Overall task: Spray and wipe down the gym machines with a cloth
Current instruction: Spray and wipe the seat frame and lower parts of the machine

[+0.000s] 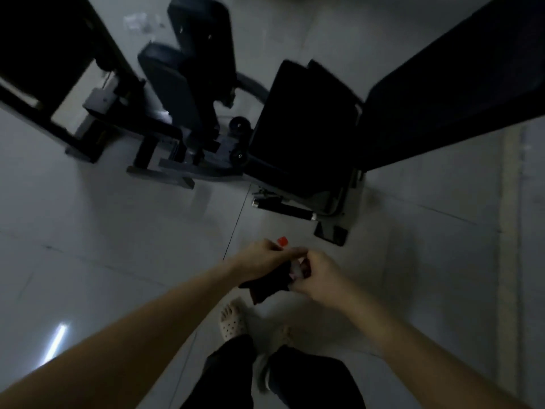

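You were at the very start of the job, as far as I could judge. Both hands met in front of you, near the foot end of the black bench (306,119), and nothing was touching any machine yet. I saw no wet marks or wiped streaks on the pads, but the room was dark and this was hard to tell.

The grip of your left hand (259,258) was clamped on the dark cloth (265,286), which hung down under it. The grip of your right hand (318,276) was curled closed and seemed clamped on the pale body of the spray bottle (282,241). The picture was blurred there, so I was not fully sure. The red top of the bottle stood out on the side toward the bench.

The spraying and the wiping were all left to do.

Counted: one cloth, one spray bottle, two hands. There were two padded machines: the bench, and a seat machine (182,84) to the left of the bench. One dark frame (44,69) stood further left of the bench.
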The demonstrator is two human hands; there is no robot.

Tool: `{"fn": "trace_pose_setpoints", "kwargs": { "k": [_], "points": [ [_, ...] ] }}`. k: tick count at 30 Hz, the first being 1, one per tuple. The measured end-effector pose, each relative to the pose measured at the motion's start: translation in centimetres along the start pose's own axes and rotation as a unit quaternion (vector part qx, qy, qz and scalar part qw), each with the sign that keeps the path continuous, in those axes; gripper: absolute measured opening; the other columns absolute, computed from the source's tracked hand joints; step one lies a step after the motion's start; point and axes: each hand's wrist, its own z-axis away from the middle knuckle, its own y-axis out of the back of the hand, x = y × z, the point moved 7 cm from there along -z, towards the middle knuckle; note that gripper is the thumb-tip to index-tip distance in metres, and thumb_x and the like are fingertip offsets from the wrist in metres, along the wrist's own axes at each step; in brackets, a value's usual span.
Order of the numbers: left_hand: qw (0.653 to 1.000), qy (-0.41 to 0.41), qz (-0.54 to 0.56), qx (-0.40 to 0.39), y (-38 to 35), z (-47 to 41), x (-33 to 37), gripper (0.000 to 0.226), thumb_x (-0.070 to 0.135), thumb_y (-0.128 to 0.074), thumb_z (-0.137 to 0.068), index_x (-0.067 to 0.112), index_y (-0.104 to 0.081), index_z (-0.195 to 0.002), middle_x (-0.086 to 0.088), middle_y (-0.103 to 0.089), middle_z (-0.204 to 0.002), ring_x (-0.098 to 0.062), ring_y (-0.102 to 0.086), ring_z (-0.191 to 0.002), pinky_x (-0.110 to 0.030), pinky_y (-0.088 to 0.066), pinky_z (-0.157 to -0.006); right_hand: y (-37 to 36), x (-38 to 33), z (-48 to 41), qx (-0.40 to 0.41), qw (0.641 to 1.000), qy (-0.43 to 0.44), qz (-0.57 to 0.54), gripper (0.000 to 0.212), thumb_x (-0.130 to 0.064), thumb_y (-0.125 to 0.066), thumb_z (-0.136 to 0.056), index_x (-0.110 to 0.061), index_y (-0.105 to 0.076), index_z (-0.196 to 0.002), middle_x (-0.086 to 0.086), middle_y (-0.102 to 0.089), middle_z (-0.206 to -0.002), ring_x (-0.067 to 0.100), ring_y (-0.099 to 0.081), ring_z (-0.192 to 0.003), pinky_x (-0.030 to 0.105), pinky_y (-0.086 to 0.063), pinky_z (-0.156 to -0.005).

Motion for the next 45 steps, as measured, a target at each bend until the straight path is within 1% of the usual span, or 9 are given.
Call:
{"fn": "trace_pose_setpoints", "kwargs": {
  "k": [5,10,18,21,27,33,38,41,45],
  "points": [
    [0.986,-0.079,-0.148,-0.009,-3.7,4.6,9.9,0.042,0.056,-0.068,-0.091,0.019,-0.069,-0.07,0.008,-0.065,-0.056,-0.005,-0.063,-0.052,-0.016,-0.047,-0.05,8.4,-1.5,9.4,0.015,0.997,0.072,-0.023,0.021,-0.026,-0.068,-0.081,-0.028,-0.065,-0.101,-0.001,-0.067,-0.081,0.015,-0.066,-0.073,0.044,-0.059,-0.073],
    [0.96,-0.157,-0.231,0.027,-8.6,5.0,19.3,0.065,0.075,-0.06,-0.062,0.012,-0.067,-0.074,-0.008,-0.069,-0.073,-0.025,-0.071,-0.072,-0.044,-0.058,-0.071,16.3,0.0,15.6,0.075,0.987,0.135,-0.041,0.015,-0.042,-0.065,-0.081,-0.029,-0.064,-0.089,-0.002,-0.069,-0.086,0.019,-0.069,-0.082,0.048,-0.057,-0.081],
    [0.928,-0.224,-0.292,0.056,-21.6,2.8,38.5,0.038,0.05,-0.063,-0.092,0.018,-0.065,-0.07,0.005,-0.061,-0.066,-0.01,-0.057,-0.06,-0.025,-0.043,-0.059,35.5,9.4,23.4,0.273,0.927,0.205,0.153,0.091,-0.071,-0.079,-0.061,-0.033,-0.042,-0.135,-0.016,-0.049,-0.125,0.003,-0.054,-0.106,0.023,-0.049,-0.088],
    [0.917,-0.258,-0.299,0.06,-27.0,1.8,45.8,0.04,0.046,-0.063,-0.094,0.022,-0.059,-0.062,0.009,-0.058,-0.06,-0.004,-0.054,-0.052,-0.018,-0.039,-0.052,42.4,13.2,25.3,0.312,0.898,0.218,0.219,0.112,-0.079,-0.067,-0.064,-0.03,-0.022,-0.154,-0.012,-0.035,-0.147,0.007,-0.044,-0.128,0.03,-0.046,-0.103],
    [0.921,-0.309,-0.239,0.015,-34.7,0.7,57.9,0.033,0.039,-0.063,-0.096,0.019,-0.063,-0.069,0.01,-0.061,-0.058,-0.001,-0.056,-0.048,-0.015,-0.041,-0.05,53.8,17.1,28.9,0.423,0.847,0.286,0.148,0.097,-0.06,-0.073,-0.075,-0.02,-0.029,-0.152,-0.005,-0.04,-0.144,0.01,-0.059,-0.115,0.023,-0.056,-0.089],
    [0.924,-0.352,-0.146,0.005,-38.4,-1.7,69.1,0.042,0.048,-0.06,-0.097,0.008,-0.073,-0.096,-0.005,-0.075,-0.083,-0.02,-0.073,-0.07,-0.028,-0.06,-0.066,66.0,20.3,28.1,0.508,0.829,0.232,0.0,0.049,-0.041,-0.07,-0.088,-0.023,-0.048,-0.128,-0.025,-0.058,-0.099,-0.004,-0.064,-0.087,0.005,-0.049,-0.073],
    [0.927,-0.365,0.078,-0.043,-37.6,-8.6,78.1,0.046,0.041,-0.069,-0.093,0.0,-0.07,-0.114,-0.01,-0.075,-0.086,-0.02,-0.073,-0.07,-0.025,-0.055,-0.06,76.0,23.0,24.7,0.5,0.802,0.222,-0.241,0.042,-0.004,-0.067,-0.091,-0.018,-0.057,-0.129,0.001,-0.07,-0.11,0.019,-0.07,-0.098,0.032,-0.059,-0.079],
    [0.904,-0.374,0.185,-0.096,-34.8,-14.1,83.4,0.049,0.042,-0.064,-0.096,-0.005,-0.07,-0.11,-0.012,-0.071,-0.086,-0.024,-0.07,-0.077,-0.03,-0.056,-0.069,82.2,22.1,22.5,0.499,0.779,0.218,-0.311,0.032,-0.003,-0.068,-0.088,-0.017,-0.064,-0.116,0.006,-0.073,-0.096,0.02,-0.073,-0.085,0.021,-0.056,-0.065],
    [0.872,-0.393,0.272,-0.105,-30.2,-19.3,90.3,0.04,0.033,-0.052,-0.095,-0.005,-0.064,-0.1,-0.021,-0.062,-0.085,-0.028,-0.063,-0.07,-0.03,-0.051,-0.062,89.5,17.8,17.7,0.467,0.789,0.24,-0.319,0.04,-0.008,-0.072,-0.083,-0.044,-0.069,-0.101,0.008,-0.073,-0.097,0.025,-0.072,-0.088,0.037,-0.06,-0.074]
  ]
}}
